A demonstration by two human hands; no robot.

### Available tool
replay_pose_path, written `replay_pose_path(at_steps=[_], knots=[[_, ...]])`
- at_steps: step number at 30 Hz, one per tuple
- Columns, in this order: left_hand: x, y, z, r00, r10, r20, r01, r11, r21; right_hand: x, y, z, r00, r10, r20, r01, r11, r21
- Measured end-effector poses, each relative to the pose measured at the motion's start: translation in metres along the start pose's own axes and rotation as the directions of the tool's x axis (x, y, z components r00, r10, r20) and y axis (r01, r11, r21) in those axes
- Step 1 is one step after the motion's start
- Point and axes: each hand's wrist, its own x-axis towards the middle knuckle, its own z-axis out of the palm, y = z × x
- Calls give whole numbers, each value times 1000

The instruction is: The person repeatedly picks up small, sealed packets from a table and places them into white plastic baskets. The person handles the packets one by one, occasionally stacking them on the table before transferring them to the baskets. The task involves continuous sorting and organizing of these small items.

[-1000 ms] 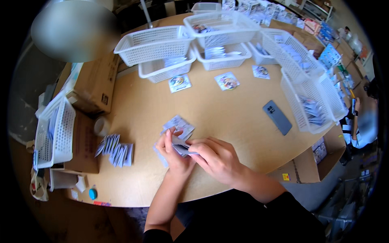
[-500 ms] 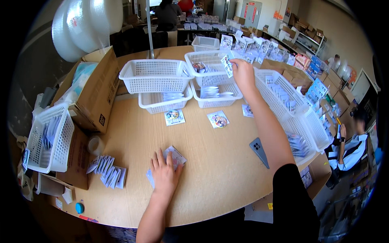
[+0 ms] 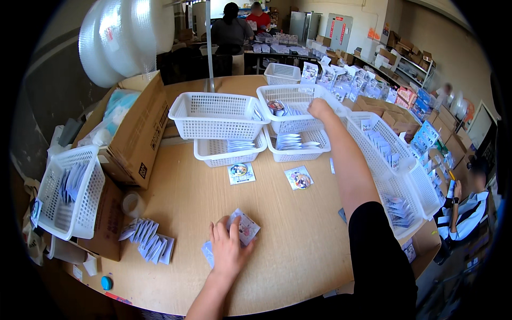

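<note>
Near the front of the table, my left hand [image 3: 230,249] is over a couple of flat clear packets [image 3: 246,228] with printed cards, its bent fingers and thumb gripping them. My right arm reaches out to the far white basket [image 3: 282,124], where my right hand [image 3: 321,109] is closed over its right side. Whatever those fingers hold is hidden. Inside that basket stand several packets [image 3: 288,109]. Two single packets, one with a round badge-like picture [image 3: 300,178] and another [image 3: 241,173], lie in front of the baskets.
An upper-left basket [image 3: 216,130] and lower baskets [image 3: 229,159] stand alongside. More baskets [image 3: 373,120] line the right. At left are a tall carton [image 3: 133,128], a packet-filled basket [image 3: 96,213], fanned packets [image 3: 149,240] and a blue cap [image 3: 106,282]. A phone [image 3: 342,214] lies partly behind my right arm.
My right hand has moved down to the far basket, and the packet that showed in it is now out of sight. The left hand's fingers have bent more over the packets. The view has shifted.
</note>
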Motion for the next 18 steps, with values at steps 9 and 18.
replay_pose_path(at_steps=[9,18], knots=[[3,1,-18,992,-37,-119,-3,947,-322,-55,-33,-55,941,-288,-179,331,894,302],[-3,-1,-31,977,-10,-214,-83,905,-418,-433,-211,-139,806,-558,199,245,620,745]])
